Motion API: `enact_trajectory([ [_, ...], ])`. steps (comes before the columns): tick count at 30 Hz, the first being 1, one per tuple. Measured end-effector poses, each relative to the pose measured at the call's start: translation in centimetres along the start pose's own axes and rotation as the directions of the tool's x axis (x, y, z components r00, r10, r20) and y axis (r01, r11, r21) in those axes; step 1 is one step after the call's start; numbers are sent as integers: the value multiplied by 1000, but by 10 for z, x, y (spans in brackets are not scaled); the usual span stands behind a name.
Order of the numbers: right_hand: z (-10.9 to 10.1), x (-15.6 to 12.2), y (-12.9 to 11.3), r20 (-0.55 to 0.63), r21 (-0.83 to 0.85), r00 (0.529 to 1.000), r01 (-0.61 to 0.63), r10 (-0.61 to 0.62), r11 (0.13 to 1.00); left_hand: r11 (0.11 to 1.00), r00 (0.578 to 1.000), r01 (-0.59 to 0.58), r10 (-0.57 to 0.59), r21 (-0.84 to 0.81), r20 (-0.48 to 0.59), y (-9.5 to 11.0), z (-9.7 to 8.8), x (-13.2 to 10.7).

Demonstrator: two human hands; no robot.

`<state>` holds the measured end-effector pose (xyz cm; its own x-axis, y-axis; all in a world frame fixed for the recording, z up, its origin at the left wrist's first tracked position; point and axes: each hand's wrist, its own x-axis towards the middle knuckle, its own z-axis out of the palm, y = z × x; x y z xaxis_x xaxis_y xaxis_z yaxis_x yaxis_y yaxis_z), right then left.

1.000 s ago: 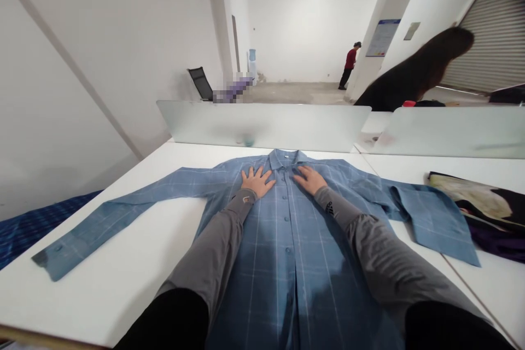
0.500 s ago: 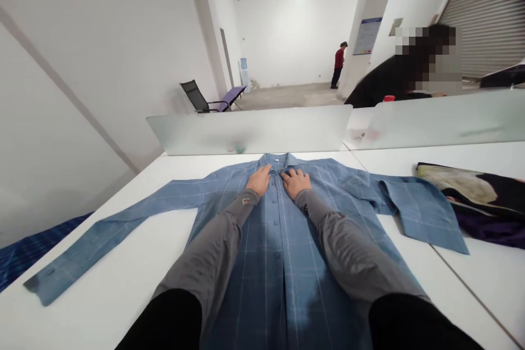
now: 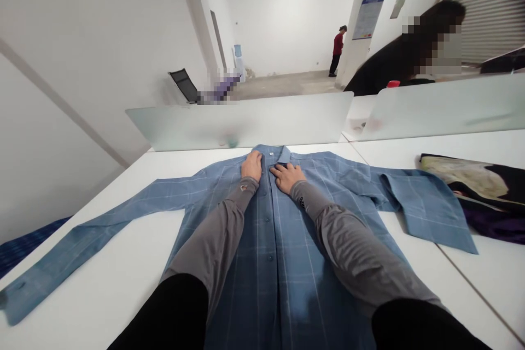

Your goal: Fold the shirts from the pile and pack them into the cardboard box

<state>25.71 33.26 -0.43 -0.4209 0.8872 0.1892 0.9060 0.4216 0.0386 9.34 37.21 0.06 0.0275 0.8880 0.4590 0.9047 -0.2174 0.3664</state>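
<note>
The blue checked shirt (image 3: 283, 240) lies front up on the white table (image 3: 123, 273), on the near side of the frosted divider (image 3: 287, 120), its collar (image 3: 284, 154) closest to that divider. At the collar, your left hand (image 3: 251, 165) is curled inward, though whether it pinches cloth cannot be told; your right hand (image 3: 289, 176) rests with fingers bent and parted. The step in hand appears to be adjusting the 2 front edges; the next move probably calls for light, even handling. Beyond the divider, 1 water bottle (image 3: 237, 50) tops a dispenser (image 3: 238, 68), its fill unclear.
</note>
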Motion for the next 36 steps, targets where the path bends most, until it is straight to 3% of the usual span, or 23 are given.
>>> enact_trajectory([
  [7,-10,22,-3,55,13,998,25,-26,1000,996,997,-63,65,-55,29,8,11,-2],
  [14,-11,36,8,99,105,991,83,-93,991,1000,989,-28,29,-10,142,6,21,1],
  [17,-18,18,10,107,139,989,83,-98,987,999,984,-38,32,34,176,6,21,4],
  [24,-16,-72,-21,83,49,981,170,-174,984,982,936,-189,171,30,306,9,4,-11],
  [27,-18,-83,-30,82,51,992,88,-92,995,967,901,-256,242,-10,361,17,-4,-31],
  [31,-44,-103,-49,146,7,989,-36,35,999,956,899,-291,287,-37,330,34,-35,-77],
  [33,-60,-135,-62,207,30,978,20,-26,999,947,889,-318,315,-49,333,41,-62,-110],
  [36,-73,-204,-81,223,176,945,204,-241,963,939,851,-324,342,-113,399,49,-109,-171],
])
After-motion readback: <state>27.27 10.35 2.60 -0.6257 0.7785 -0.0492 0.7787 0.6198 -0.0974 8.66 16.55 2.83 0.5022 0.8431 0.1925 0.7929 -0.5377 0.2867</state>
